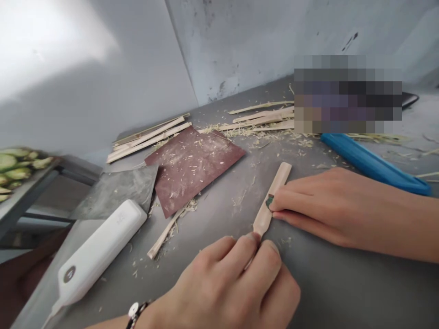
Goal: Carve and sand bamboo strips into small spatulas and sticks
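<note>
My left hand [240, 283] is closed around the near, narrowed end of a pale bamboo strip [262, 219], and its flat wider part points away from me over the grey table. My right hand [308, 205] pinches a small dark green piece with a brown edge [270, 201], which looks like folded sandpaper, against the strip's face. Most of that piece is hidden by the fingers. Left of the strip lies a reddish-brown sandpaper sheet [195, 169] dusted with shavings, partly over a dark grey sheet [116, 189].
A white power bank [103, 251] with a cable lies at left. Behind are stacked bamboo strips [151, 139] and more strips [264, 118] among shavings. A loose strip [166, 233] lies nearer. A blue tool handle [373, 162] rests beyond my right hand. A blurred patch covers the back right.
</note>
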Demonstrator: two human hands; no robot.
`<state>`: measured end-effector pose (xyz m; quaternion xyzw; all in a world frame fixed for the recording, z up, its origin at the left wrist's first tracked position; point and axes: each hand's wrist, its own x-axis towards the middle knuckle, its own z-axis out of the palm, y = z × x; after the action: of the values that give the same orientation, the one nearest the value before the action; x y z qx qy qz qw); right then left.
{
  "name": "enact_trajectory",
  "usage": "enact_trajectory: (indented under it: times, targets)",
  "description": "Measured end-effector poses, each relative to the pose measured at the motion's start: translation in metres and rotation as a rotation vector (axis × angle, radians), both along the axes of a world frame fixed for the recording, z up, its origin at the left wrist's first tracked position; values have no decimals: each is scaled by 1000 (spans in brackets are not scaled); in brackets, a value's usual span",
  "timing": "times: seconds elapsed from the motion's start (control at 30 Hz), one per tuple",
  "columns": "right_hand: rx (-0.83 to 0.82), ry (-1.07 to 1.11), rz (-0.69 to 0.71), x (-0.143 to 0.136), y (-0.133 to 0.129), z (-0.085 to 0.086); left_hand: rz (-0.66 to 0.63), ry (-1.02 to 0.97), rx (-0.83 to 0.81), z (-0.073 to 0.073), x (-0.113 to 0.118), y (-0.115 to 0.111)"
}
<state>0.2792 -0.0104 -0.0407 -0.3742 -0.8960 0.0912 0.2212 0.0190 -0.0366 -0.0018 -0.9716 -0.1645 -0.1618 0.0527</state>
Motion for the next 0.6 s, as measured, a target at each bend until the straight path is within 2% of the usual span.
enact_trajectory:
  times: [0.27,0.43,0.53,0.6]
  targets:
    - [-46,53,-42,-1,1,3,-4,-48,30,0,0,2]
    - [-109,12,-141,-2,-4,7,-9,-104,77,-6,0,3]
    - [-63,16,-145,-8,-7,3,-2,-102,59,-5,-1,4]
    - [4,93,-199,-15,-9,-3,1,-85,53,-4,-1,5]
